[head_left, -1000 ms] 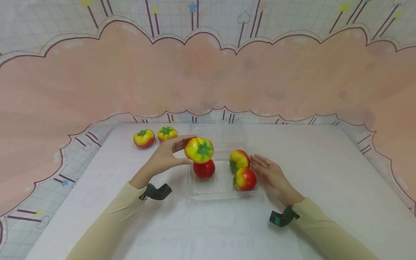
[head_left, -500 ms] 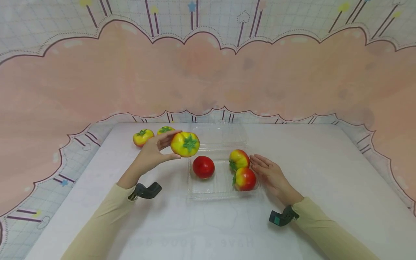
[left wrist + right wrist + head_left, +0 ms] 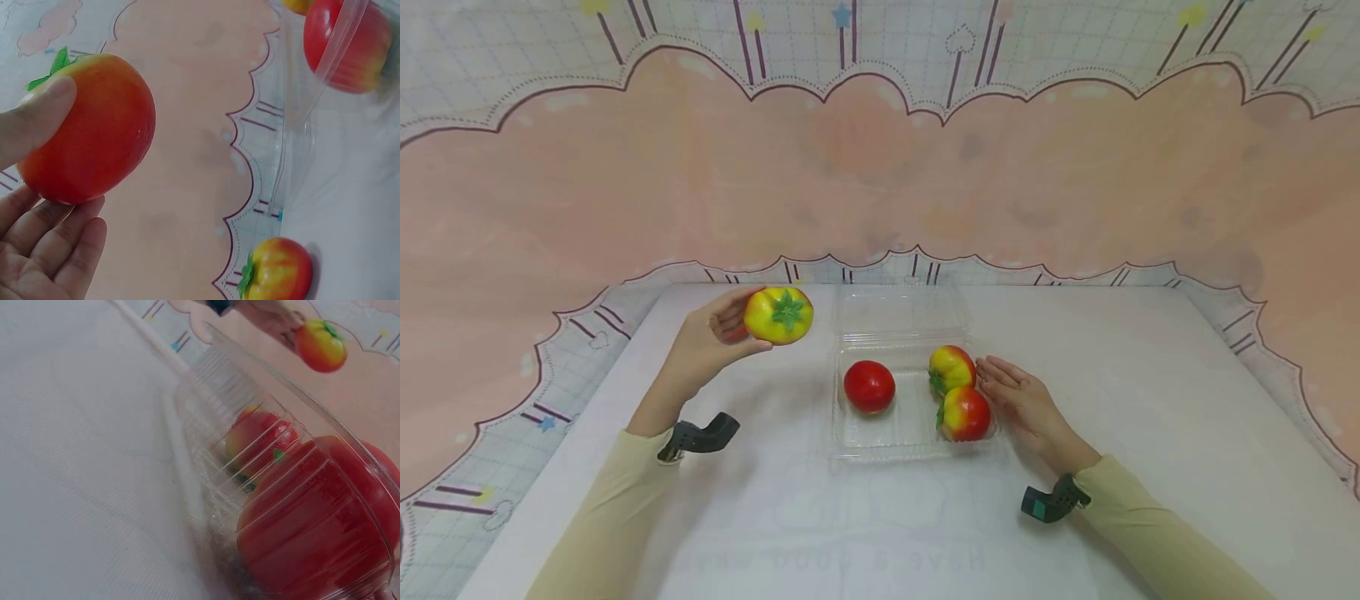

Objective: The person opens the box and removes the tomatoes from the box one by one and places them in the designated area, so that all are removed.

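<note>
My left hand (image 3: 703,337) grips a yellow-and-red tomato (image 3: 778,317), thumb and fingers round its sides, raised above the table's left part. Its green star-shaped leaf cap faces the head camera. In the left wrist view, the tomato's red side (image 3: 100,131) shows between thumb and fingers. My right hand (image 3: 1026,408) lies with straight fingers along the right side of a clear plastic box (image 3: 902,450); whether it touches the box I cannot tell. Inside the box, a red tomato (image 3: 869,387) sits at left, and two yellow-red ones (image 3: 952,368) lie at right, one before the other.
Behind the box its clear lid (image 3: 902,310) lies folded back. Another tomato (image 3: 278,270) rests on the table in the left wrist view; in the head view my left hand mostly hides what lies behind it. A patterned cloth (image 3: 880,183) rises at the back.
My left hand has carried its tomato from above the box's left part leftward and slightly back, uncovering the red tomato and covering those at back left. The right hand has stayed still.
</note>
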`<action>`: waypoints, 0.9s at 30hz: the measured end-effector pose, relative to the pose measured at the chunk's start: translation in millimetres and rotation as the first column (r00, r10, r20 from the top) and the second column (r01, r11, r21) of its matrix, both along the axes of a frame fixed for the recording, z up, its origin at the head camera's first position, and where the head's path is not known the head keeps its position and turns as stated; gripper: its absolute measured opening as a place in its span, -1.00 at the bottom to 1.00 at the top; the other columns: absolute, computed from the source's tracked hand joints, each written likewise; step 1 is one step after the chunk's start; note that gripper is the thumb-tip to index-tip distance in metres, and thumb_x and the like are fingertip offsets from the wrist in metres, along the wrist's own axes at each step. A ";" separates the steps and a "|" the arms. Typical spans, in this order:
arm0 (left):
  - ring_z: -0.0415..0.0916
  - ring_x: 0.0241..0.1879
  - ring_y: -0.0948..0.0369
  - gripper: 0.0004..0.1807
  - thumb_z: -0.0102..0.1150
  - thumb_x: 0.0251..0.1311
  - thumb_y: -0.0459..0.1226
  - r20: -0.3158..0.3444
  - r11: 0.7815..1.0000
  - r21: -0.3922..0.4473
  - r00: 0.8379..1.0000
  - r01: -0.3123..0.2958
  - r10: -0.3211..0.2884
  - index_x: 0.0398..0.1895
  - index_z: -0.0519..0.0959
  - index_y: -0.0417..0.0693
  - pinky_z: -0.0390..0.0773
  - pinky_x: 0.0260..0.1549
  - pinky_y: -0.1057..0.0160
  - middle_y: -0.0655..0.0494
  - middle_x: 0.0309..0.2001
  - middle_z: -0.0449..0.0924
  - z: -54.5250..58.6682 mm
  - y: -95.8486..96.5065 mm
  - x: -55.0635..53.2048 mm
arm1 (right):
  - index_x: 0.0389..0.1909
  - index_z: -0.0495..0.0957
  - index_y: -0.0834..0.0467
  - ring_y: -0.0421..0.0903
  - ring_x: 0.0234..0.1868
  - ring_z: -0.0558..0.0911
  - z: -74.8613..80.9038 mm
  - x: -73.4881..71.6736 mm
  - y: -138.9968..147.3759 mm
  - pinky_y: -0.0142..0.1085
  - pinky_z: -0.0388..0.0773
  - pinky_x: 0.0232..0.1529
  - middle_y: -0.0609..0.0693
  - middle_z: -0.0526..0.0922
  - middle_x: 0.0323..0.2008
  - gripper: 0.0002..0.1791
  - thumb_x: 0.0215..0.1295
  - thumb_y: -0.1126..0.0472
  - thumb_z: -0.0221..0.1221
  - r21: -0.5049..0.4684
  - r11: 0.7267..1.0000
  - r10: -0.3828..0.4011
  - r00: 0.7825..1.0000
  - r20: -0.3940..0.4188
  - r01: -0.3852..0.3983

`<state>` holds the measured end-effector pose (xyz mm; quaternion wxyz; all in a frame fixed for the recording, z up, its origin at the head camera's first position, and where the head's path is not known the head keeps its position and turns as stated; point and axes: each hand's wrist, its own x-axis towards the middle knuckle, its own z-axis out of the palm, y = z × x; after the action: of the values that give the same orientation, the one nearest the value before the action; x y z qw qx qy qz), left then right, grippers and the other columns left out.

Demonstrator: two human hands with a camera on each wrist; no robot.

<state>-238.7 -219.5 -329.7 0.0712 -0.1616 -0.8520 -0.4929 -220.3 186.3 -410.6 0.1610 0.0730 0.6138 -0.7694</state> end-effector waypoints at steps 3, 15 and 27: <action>0.33 0.28 -0.04 -0.24 0.37 -0.01 -0.33 0.003 1.000 0.001 1.000 -0.027 0.027 0.32 0.29 -0.13 0.43 0.02 0.57 -0.16 0.31 0.34 1.9 -7.1 1.3 | 0.45 -0.02 0.18 -0.49 -0.03 0.51 0.8 0.3 0.3 -0.46 0.36 0.17 0.09 0.08 0.45 -0.36 0.40 0.30 -0.04 0.008 1.000 -0.004 1.000 0.008 0.004; 0.22 0.35 -0.04 -0.18 0.35 0.04 -0.20 0.087 0.981 -0.038 0.978 -0.188 0.191 0.39 0.20 -0.03 0.33 0.21 0.31 -0.09 0.39 0.22 -4.5 -34.6 -2.6 | 0.45 -0.03 0.17 -0.50 -0.05 0.52 0.6 -0.1 0.4 -0.46 0.36 0.17 0.08 0.07 0.45 -0.35 0.40 0.29 -0.03 0.000 1.000 -0.007 1.000 0.020 0.007; 0.15 0.38 -0.07 -0.16 0.29 0.10 -0.14 0.129 0.969 -0.056 0.961 -0.240 0.245 0.43 0.12 0.01 0.32 0.20 0.36 -0.11 0.42 0.13 -19.1 -59.7 -3.8 | 0.45 -0.02 0.18 -0.51 -0.10 0.55 1.1 0.6 -0.7 -0.47 0.36 0.16 0.09 0.08 0.45 -0.34 0.40 0.28 -0.01 0.003 1.000 -0.016 1.000 0.016 0.016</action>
<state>-242.5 -279.2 -348.8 0.0700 -0.0238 -0.8778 -0.4733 -219.7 185.6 -409.5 0.1597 0.0845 0.6129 -0.7693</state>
